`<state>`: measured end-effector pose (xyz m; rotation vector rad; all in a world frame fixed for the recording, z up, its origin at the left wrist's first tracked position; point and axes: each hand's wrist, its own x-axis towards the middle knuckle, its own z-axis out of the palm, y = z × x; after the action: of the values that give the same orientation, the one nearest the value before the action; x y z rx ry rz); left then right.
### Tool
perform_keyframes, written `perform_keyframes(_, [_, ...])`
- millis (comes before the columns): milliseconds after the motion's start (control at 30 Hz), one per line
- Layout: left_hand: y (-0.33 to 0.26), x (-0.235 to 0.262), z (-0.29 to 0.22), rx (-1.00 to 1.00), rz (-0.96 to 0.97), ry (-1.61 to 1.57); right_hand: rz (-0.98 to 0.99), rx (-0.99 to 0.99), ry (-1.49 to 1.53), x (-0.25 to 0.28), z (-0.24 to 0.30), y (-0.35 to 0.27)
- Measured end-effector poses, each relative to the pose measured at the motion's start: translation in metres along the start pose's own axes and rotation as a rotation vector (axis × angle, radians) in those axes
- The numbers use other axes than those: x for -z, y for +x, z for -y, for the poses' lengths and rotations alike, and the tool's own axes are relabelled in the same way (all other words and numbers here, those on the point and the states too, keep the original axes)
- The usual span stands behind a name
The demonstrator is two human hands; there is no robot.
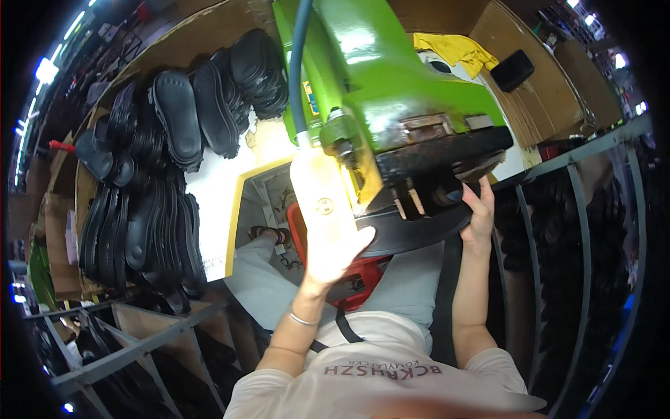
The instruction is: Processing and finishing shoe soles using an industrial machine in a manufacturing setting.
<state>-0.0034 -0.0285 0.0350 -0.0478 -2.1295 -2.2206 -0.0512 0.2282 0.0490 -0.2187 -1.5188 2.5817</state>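
A black shoe sole point(419, 234) is held under the dark head of a green machine point(412, 84), which has worn metal parts at its lower front. My left hand point(338, 251) grips the sole's left end, its thumb resting on the edge. The glare of a bright lamp point(321, 181) washes this hand out, and its other fingers are hidden. At the sole's right end is my right hand point(478, 213), closed on it with thumb and fingers bent around the edge, close to the machine head.
Piles of black soles point(143, 237) crowd the left of the white table point(209, 202). A yellow cloth point(457, 52) and a small black block point(513, 70) lie at the back right by cardboard point(544, 105). Metal racks point(586, 230) flank me; a red stool point(363, 279) shows below.
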Motion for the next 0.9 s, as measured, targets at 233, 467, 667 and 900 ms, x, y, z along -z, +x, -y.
perform_keyframes(233, [-0.007,0.077,-0.014,0.059,0.026,-0.19,0.123,-0.004,-0.045,-0.041,-0.044,-0.022])
perform_keyframes(467, [-0.058,0.118,0.012,0.252,-0.113,-0.277,0.213,-0.036,-0.071,-0.09,-0.06,-0.048])
perform_keyframes(667, [-0.052,0.058,0.016,0.241,0.418,0.056,0.301,-0.01,-0.182,-0.093,-0.061,-0.042])
perform_keyframes(900, [-0.005,-0.027,0.021,-0.045,-0.058,0.24,0.32,-0.305,-0.49,-0.015,-0.074,-0.123])
